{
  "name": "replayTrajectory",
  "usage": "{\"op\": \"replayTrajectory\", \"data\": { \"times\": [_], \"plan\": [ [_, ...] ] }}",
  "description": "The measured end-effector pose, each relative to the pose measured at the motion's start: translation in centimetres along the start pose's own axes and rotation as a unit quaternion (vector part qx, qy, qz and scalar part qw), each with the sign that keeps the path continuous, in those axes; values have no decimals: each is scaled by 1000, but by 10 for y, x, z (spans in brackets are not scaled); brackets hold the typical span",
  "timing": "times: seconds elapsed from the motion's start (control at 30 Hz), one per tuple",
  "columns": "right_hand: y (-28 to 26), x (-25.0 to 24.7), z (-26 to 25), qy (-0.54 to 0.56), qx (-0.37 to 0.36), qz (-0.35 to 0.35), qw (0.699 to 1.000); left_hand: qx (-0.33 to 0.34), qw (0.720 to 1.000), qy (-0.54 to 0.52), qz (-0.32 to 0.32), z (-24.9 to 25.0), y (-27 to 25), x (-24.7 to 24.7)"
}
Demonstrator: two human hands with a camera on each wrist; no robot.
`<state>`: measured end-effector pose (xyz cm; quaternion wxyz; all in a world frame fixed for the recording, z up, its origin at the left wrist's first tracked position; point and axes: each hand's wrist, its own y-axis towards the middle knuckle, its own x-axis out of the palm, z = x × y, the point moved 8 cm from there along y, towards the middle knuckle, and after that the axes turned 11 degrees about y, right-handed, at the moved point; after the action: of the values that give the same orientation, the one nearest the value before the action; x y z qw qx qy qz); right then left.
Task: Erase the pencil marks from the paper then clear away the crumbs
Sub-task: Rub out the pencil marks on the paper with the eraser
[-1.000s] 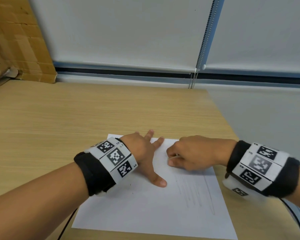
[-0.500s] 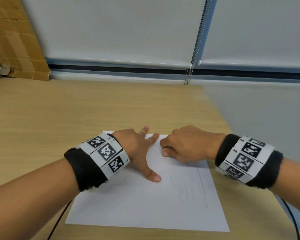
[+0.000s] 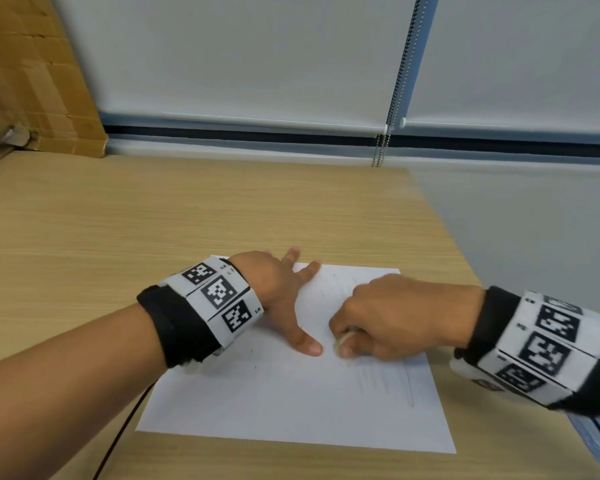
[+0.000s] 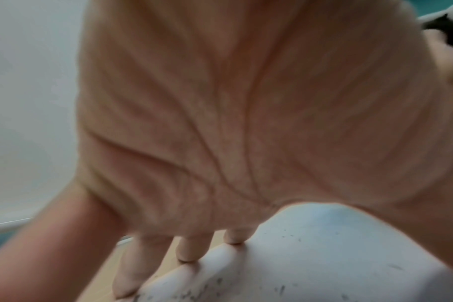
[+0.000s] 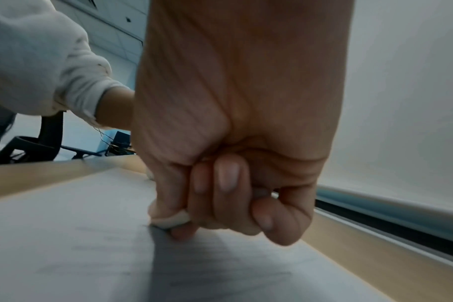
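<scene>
The desk (image 3: 222, 216) carries your whole setup, with the paper (image 3: 291, 403) lying flat near its right edge. Your left hand (image 3: 278, 289) is spread wide, fingers (image 4: 189, 249) straight and pressing the sheet, probably so it doesn't slide or crease under the rubbing. Your right hand (image 3: 392, 317) is curled tight, pinching a small pale eraser (image 5: 171, 220) down on the page just above the faint pencil marks (image 3: 385, 379). Dark crumbs (image 4: 215, 286) sit scattered near your left fingers. No containers in sight.

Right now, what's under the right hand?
The right hand pinches a pale eraser against the paper. Faint pencil lines show nearer the person; any marks beneath the fist are covered.
</scene>
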<state>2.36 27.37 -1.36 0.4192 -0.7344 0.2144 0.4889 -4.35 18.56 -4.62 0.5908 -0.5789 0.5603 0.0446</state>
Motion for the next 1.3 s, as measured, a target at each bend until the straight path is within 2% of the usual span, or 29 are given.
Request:
{"op": "replayTrajectory", "data": {
  "times": [0.07,0.1,0.23,0.37,0.53,0.7,0.83,0.9,1.0,1.1,1.3],
  "plan": [
    [3,-9,5,-15,13,50,999,-1,1000,1,1,-1,0,0],
    [1,-7,5,-12,12,52,998,-1,1000,2,2,-1,1,0],
    [-11,10,-7,36,-5,-31,999,-1,1000,4,3,0,-1,-1],
    [-5,-5,1,15,15,40,999,-7,1000,11,-2,0,-2,-2],
    [-23,16,-19,21,-24,-38,999,-3,1000,11,-8,0,-3,-1],
    [-15,0,3,24,16,41,999,0,1000,-5,-6,-1,-3,-1],
    [-18,8,6,36,26,50,998,7,999,-29,16,-3,-5,1],
    [-19,7,5,36,28,55,997,21,998,-37,50,2,-10,-3],
    [-18,6,3,35,25,61,997,78,992,-8,100,20,-24,-8],
    [-20,7,3,31,31,61,997,104,992,17,73,36,-29,2],
    [-33,17,-15,41,8,-21,999,91,994,21,57,41,-26,6]
  ]
}}
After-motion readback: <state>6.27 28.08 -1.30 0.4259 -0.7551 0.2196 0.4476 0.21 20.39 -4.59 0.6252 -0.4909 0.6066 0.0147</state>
